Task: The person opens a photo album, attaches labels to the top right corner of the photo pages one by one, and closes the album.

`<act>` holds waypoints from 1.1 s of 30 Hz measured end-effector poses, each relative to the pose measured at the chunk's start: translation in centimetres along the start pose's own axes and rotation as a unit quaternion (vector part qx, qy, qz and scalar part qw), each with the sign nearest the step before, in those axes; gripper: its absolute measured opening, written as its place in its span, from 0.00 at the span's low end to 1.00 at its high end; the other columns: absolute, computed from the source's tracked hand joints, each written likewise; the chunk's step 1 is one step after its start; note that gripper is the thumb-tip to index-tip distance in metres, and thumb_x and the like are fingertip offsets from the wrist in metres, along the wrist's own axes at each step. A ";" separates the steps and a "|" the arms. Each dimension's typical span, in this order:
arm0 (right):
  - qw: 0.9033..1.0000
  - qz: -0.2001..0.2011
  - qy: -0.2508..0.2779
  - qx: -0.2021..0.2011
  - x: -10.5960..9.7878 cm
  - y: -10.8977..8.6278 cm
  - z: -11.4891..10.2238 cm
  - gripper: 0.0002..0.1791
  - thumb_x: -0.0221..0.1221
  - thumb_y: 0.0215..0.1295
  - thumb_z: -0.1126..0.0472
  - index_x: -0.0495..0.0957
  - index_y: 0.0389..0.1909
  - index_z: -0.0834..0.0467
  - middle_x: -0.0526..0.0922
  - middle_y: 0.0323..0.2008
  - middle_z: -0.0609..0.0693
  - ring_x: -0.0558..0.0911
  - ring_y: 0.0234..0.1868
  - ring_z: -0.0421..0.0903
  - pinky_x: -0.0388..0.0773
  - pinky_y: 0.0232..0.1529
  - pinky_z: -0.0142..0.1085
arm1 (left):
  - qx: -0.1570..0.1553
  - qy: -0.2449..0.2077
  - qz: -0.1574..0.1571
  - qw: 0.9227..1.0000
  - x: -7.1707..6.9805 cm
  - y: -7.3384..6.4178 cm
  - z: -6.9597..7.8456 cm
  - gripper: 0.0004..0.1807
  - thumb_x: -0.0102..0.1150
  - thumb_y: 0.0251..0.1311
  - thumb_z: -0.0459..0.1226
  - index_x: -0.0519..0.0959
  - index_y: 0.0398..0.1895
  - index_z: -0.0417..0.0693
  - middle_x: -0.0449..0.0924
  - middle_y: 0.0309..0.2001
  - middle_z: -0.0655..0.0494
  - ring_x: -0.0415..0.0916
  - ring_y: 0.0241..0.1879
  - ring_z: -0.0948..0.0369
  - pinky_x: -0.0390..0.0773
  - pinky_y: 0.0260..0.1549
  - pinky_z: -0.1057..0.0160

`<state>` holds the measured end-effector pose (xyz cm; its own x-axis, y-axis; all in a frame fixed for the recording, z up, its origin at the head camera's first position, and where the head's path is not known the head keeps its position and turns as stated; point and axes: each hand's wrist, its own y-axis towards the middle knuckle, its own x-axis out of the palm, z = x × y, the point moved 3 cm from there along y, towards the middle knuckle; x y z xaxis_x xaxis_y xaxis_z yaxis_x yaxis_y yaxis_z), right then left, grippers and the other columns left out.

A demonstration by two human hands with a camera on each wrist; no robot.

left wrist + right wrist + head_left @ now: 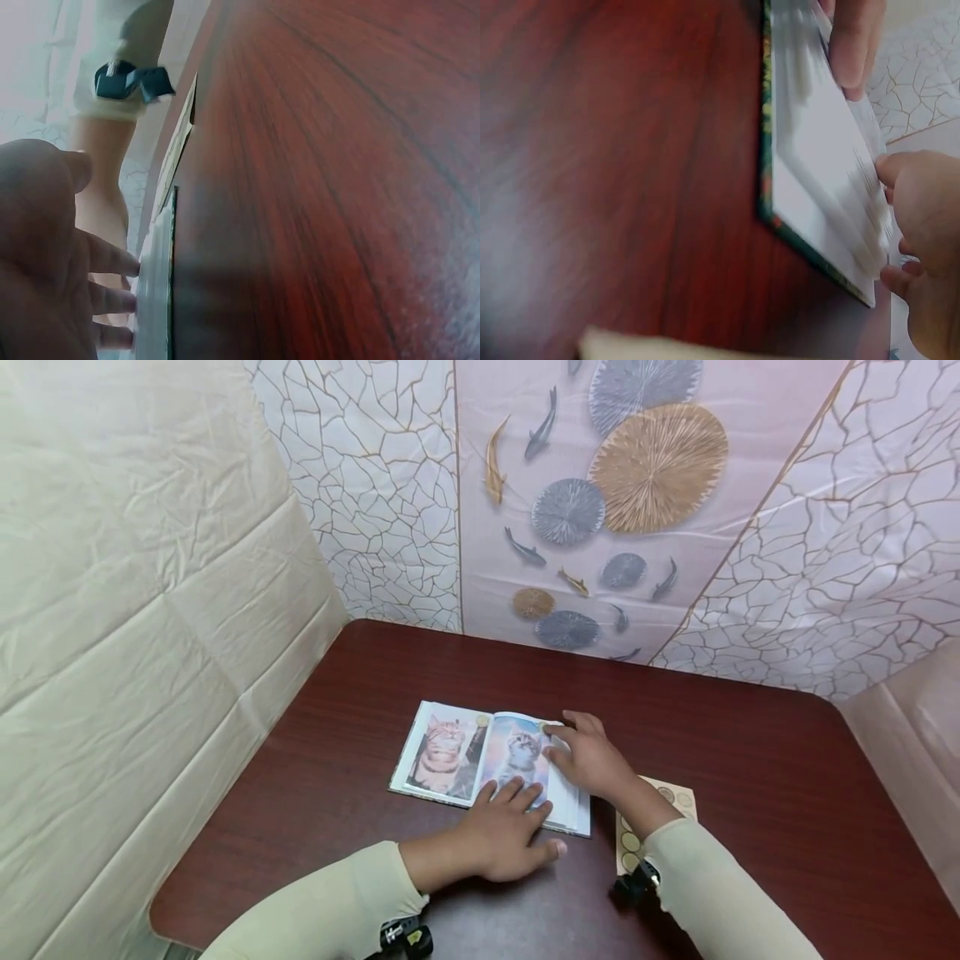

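Note:
A photo album (567, 789) lies spread on the table, cat pictures on both pages. My left hand (506, 835) rests with spread fingers on the lower edge of the right page, fingertips over the bottom of the grey kitten picture (522, 752). At that page's upper right, my right hand (592, 756) touches a small round gold sticker (545, 727) with an extended finger, thumb lower on the page. A similar sticker (482, 721) sits on the orange cat picture (442, 752). In the right wrist view, page edges (821, 142) fan slightly above the green patterned cover (766, 150).
A sheet of round gold stickers (630, 843) lies right of the album, partly hidden under my right forearm. The dark red-brown table (315, 835) has rounded corners. Patterned cloth (390, 485) hangs behind it, and pale padded cloth (150, 568) on the left.

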<state>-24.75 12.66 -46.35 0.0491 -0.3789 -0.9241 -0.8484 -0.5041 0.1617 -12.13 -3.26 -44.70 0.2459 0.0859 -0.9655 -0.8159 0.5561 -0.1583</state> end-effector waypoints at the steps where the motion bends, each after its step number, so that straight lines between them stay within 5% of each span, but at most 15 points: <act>1: 1.000 0.003 -0.005 -0.013 -0.1 -0.3 0.0 0.22 0.56 0.65 0.50 0.75 0.59 0.52 0.62 0.64 0.64 0.56 0.65 0.63 0.61 0.57 0.57 | 0.005 -0.004 0.008 1.000 -0.1 0.1 0.0 0.41 0.22 0.62 0.68 0.61 0.70 0.58 0.52 0.71 0.56 0.45 0.70 0.52 0.49 0.62 0.41; 12: 0.998 0.017 -0.022 -0.058 -1.6 -2.9 -0.8 0.23 0.56 0.65 0.47 0.74 0.57 0.54 0.66 0.63 0.57 0.58 0.65 0.58 0.63 0.57 0.53 | 0.043 -0.066 0.126 0.989 -1.6 0.4 -1.4 0.25 0.46 0.66 0.54 0.79 0.53 0.48 0.74 0.57 0.55 0.65 0.61 0.57 0.64 0.58 0.53; 20: 0.996 0.034 -0.017 -0.079 -2.6 -4.0 -1.5 0.24 0.56 0.65 0.47 0.73 0.58 0.54 0.66 0.63 0.55 0.59 0.65 0.55 0.67 0.54 0.51 | 0.056 -0.110 0.189 0.974 -2.8 0.2 -2.5 0.19 0.49 0.66 0.49 0.80 0.51 0.48 0.77 0.54 0.55 0.68 0.58 0.59 0.67 0.56 0.56; 26: 0.997 0.028 -0.012 -0.077 -2.8 -4.8 -1.4 0.26 0.54 0.66 0.45 0.71 0.60 0.54 0.65 0.64 0.54 0.59 0.66 0.55 0.68 0.53 0.51 | 0.044 -0.123 0.217 0.967 -3.2 0.0 -4.0 0.18 0.52 0.64 0.45 0.80 0.50 0.46 0.78 0.51 0.55 0.71 0.55 0.58 0.69 0.54 0.56; 33: 0.997 0.030 -0.012 -0.070 -3.0 -6.0 -0.9 0.29 0.54 0.65 0.44 0.69 0.62 0.55 0.64 0.64 0.56 0.58 0.66 0.56 0.67 0.54 0.52 | -0.007 -0.115 0.238 0.964 -3.4 0.0 -6.4 0.18 0.53 0.63 0.45 0.79 0.51 0.47 0.78 0.51 0.53 0.71 0.54 0.56 0.69 0.53 0.55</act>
<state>-19.38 16.13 -44.26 -0.0128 -0.3941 -0.9190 -0.7674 -0.5853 0.2617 -16.30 -8.80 -42.70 -0.0504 0.5100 -0.8587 -0.8715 0.3975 0.2873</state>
